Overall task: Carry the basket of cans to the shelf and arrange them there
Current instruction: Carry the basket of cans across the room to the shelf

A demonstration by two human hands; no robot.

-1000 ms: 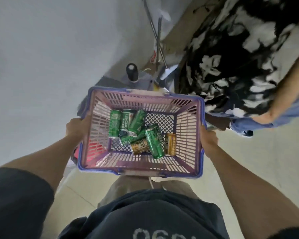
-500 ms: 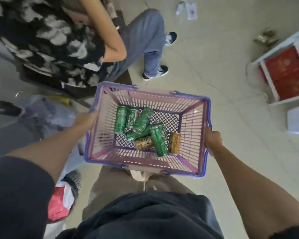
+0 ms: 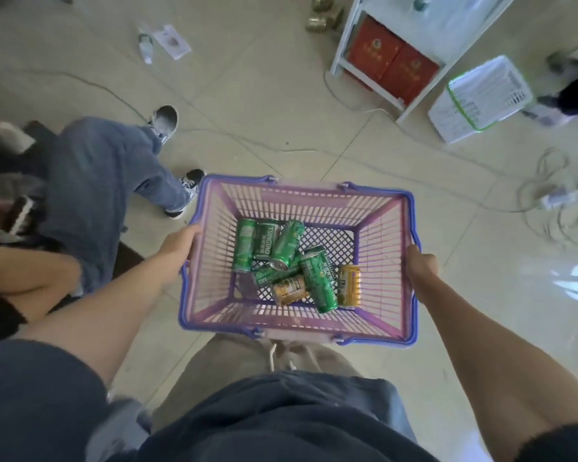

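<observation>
I hold a pink basket with a purple rim (image 3: 314,201) in front of my waist, above the floor. My left hand (image 3: 181,243) grips its left side and my right hand (image 3: 420,269) grips its right side. Several green cans (image 3: 282,245) and two gold cans (image 3: 349,285) lie loose on the basket's bottom. A white shelf unit (image 3: 411,108) stands at the upper right, with red boxes (image 3: 391,63) on its lowest level.
A seated person in blue jeans (image 3: 104,181) is close on the left, feet near the basket. Cables (image 3: 548,201) trail across the tiled floor on the right. A white crate with a green rim (image 3: 481,98) stands by the shelf. Papers (image 3: 172,40) and gold cans (image 3: 324,18) lie farther off.
I have turned to the right with the basket. The wall and the patterned top have left the view, and the shelf, crate and cables have come into view at the upper right.
</observation>
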